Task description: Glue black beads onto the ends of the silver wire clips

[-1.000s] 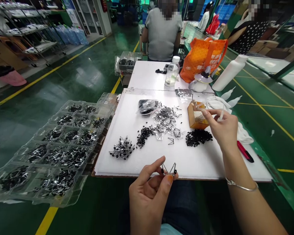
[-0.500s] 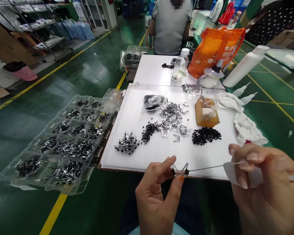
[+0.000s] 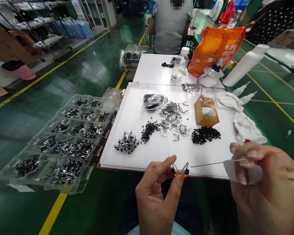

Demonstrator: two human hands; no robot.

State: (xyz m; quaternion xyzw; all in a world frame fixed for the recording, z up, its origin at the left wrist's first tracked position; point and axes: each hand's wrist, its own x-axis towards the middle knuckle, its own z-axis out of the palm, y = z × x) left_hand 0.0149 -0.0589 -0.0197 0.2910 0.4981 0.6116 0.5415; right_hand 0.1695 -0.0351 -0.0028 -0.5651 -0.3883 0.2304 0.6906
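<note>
My left hand [image 3: 156,192] pinches a small V-shaped metal bracket [image 3: 180,171] between thumb and fingertips. Black blocks sit at both sides of it. In my right hand [image 3: 269,176] is a translucent white dropper [image 3: 231,171] with a long thin needle [image 3: 208,164], pointing left. The needle's tip stands just right of the bracket, with a small gap between them. Beyond the hands on the white tabletop [image 3: 161,153] lie loose metal brackets [image 3: 171,114], small black blocks [image 3: 205,135] in two heaps, and a pile of brackets with black blocks on them [image 3: 126,142].
A clear compartment tray [image 3: 46,160] full of metal and black parts stands left of the table. On the right are a small brown box [image 3: 207,114], white cloths [image 3: 248,127] and an orange bag [image 3: 214,49]. A person [image 3: 171,29] sits beyond, back turned.
The needle tip has drawn back slightly to the right, off the bracket's right-hand black block. My left hand and the bracket stay in nearly the same place.
</note>
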